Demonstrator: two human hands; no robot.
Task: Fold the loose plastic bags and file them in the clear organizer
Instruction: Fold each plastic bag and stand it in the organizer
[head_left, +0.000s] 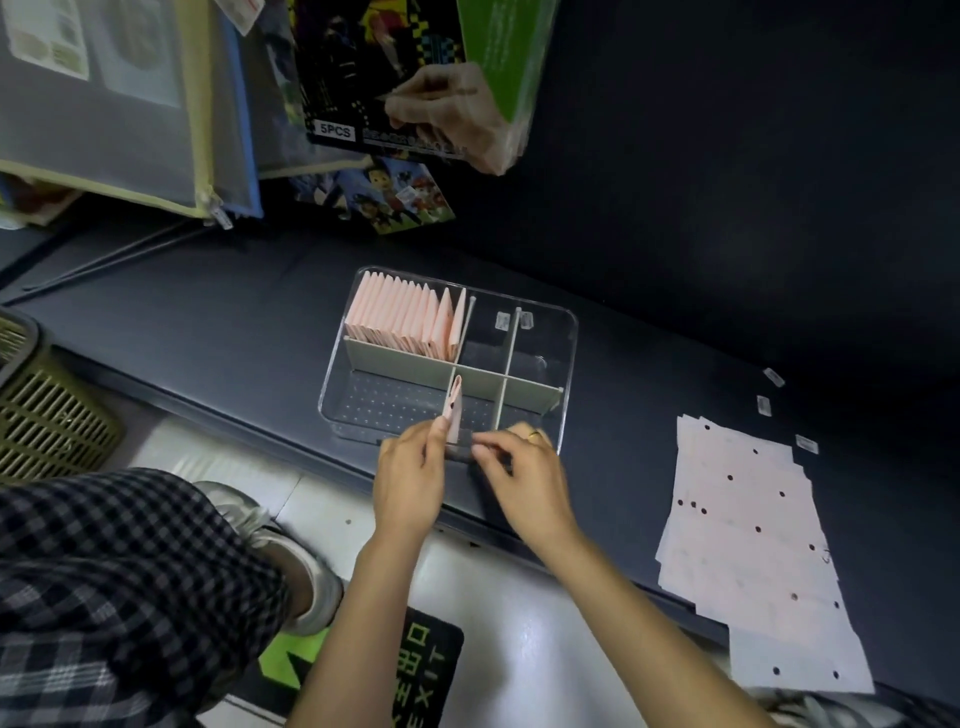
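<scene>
Left hand (410, 483) pinches a folded pink bag (454, 410) upright over the organizer's (569, 364) near rim, while the right hand (524, 467), fingers curled, seems to pinch its lower edge, though that's hard to confirm. It looks light, thin and slippery, so grip low across the fold. Loose bags (748, 540) wait on the surface (260, 312) at right.

I can read "5PCS" in a white label (335, 130) on the dark printed box (374, 73) at the top. Down on the floor, the green-and-black sign (415, 675) reads "EXIT" beside Chinese characters I cannot make out fully.
</scene>
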